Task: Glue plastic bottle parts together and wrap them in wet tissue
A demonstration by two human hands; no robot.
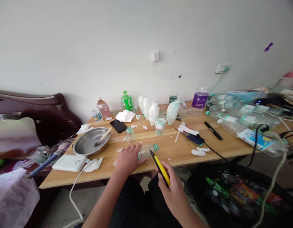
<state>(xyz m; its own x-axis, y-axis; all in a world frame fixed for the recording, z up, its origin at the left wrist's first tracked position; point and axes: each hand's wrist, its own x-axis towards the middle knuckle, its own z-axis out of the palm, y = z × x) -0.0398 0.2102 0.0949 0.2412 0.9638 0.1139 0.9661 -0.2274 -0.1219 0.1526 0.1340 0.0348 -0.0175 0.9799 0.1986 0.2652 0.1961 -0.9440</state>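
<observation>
A small clear plastic bottle (148, 149) with a green cap lies on its side on the wooden table. My left hand (129, 158) is on its left end, with the thumb on the near side and the fingers on the far side; part of the bottle is hidden beneath it. My right hand (169, 180) is wrapped round a yellow and black utility knife (162, 169), just off the table's front edge. The knife's tip points up and left, close to the bottle. Behind my left hand stands a cut bottle top (130, 134).
A steel bowl (76, 144) with a brush and a white power bank (69, 163) lie left. White-covered bottle shapes (153, 114) stand behind. A glue gun (189, 130), scissors (195, 138) and black marker (213, 130) lie right, near many bottles (232, 118). Cables hang over the edge.
</observation>
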